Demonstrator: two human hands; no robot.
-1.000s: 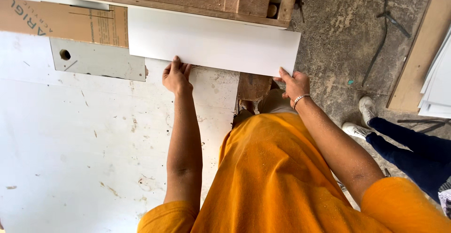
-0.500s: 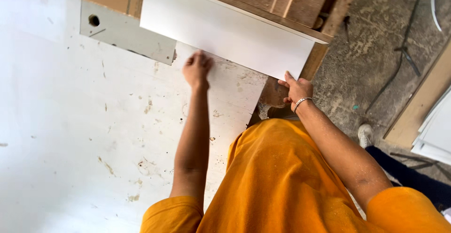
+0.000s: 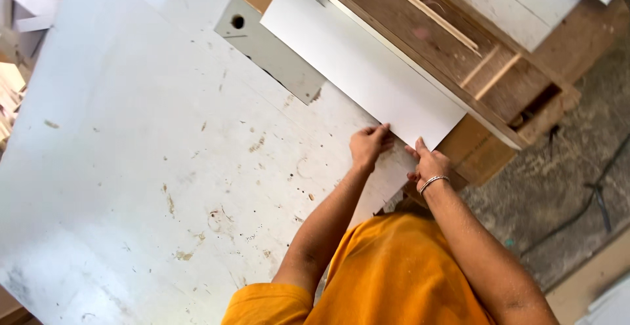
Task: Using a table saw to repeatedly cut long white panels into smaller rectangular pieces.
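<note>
2 hands (image 3: 400, 154), 1 white panel (image 3: 357, 69), 1 bracelet (image 3: 433, 182).

Both arms extended forward, elbows slightly bent. Left hand (image 3: 369, 145) fingers curled, knuckles up. Right hand (image 3: 428, 162) just beside it, fingers pointing forward, bangle on wrist.

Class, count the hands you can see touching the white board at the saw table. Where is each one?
2. The left hand presses on the near edge of the white board; the right hand, wearing a bracelet, is beside it at the board's near corner.
</note>
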